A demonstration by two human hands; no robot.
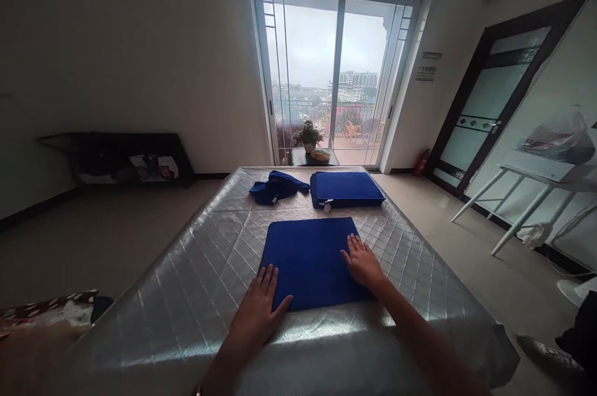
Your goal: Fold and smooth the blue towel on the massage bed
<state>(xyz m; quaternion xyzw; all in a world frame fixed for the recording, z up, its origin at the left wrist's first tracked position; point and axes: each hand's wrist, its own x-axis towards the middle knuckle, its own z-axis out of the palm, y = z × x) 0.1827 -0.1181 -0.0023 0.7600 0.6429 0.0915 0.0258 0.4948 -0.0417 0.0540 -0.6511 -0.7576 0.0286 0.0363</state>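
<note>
A folded blue cloth (310, 259) lies flat on the shiny quilted mattress (196, 271) in front of me. My left hand (259, 309) rests open at the cloth's near left corner, its thumb on the fabric. My right hand (361, 262) lies flat and open on the cloth's right edge, fingers stretched forward. Farther back sit a neat stack of folded blue cloths (345, 189) and, to its left, a crumpled blue cloth (276, 187).
Beyond the mattress a small table with a potted plant (308, 135) stands before glass balcony doors (338, 73). A dark low shelf (121, 160) lines the left wall. A white table (536, 178) with a bag stands at right.
</note>
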